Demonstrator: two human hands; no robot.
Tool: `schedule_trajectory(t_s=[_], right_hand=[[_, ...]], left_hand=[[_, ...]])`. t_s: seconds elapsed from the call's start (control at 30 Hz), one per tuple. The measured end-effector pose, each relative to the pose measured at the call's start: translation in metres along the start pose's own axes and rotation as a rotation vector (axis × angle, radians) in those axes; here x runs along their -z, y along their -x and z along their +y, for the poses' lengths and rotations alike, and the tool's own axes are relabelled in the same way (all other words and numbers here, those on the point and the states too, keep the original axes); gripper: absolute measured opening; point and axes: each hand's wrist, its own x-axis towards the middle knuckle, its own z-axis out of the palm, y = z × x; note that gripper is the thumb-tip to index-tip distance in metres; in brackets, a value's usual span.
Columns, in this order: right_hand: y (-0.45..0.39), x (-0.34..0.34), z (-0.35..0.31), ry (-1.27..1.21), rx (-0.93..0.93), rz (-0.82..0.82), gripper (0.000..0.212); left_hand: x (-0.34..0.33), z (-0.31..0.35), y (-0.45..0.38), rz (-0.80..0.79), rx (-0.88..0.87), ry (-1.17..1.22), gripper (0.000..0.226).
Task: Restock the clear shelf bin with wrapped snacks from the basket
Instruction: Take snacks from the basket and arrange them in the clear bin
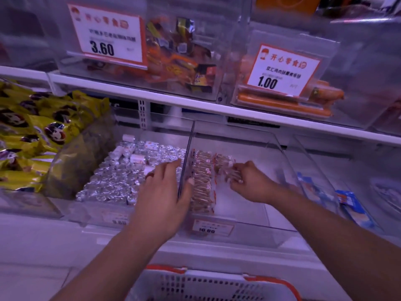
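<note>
Clear shelf bin (256, 148) on the lower shelf, straight ahead, its floor mostly bare. Wrapped snacks (200, 181) in a neat row inside the bin, tight along its left wall, brown with white and red ends. Left hand (165, 192) on the bin's left wall, fingers on the outside over the next bin, thumb hooked over the wall's top edge, gripping that wall. Right hand (249, 181) inside the bin, just right of the snack row, fingers curled down and pinching a few of the same snacks, blurry at the tips. White basket (208, 283) with orange handles below the bin, at the bottom edge; inside of it not easy to see. Silver foil sweets (121, 177) packed in the bin just left of the clear shelf bin. Yellow bags (32, 131) piled farther left. Small price tag (212, 228) on the front of the bin, reading 10.60. Blue packets (351, 205) in the bin to the right. Up above, on the higher shelf, a big tag reading 3.60 (106, 33) on a box of orange wrapped snacks, and a tag reading 1.00 (282, 70) on a box of orange sausages (282, 103).
</note>
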Motion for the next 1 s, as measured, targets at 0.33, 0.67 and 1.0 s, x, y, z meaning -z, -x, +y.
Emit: schedule_trajectory(t_s=[0.33,0.67,1.0], right_hand=[[-0.024,-0.036,0.008,0.315,-0.095,-0.001,0.073],[-0.031,-0.040,0.001,0.098,-0.021,-0.098,0.079],[-0.028,-0.034,0.004,0.214,0.013,-0.104,0.061]], left_hand=[[-0.008,-0.017,0.000,-0.105,0.016,-0.100,0.057],[-0.014,-0.017,0.000,-0.098,0.027,-0.106,0.057],[-0.015,-0.015,-0.001,-0.090,0.038,-0.110,0.055]])
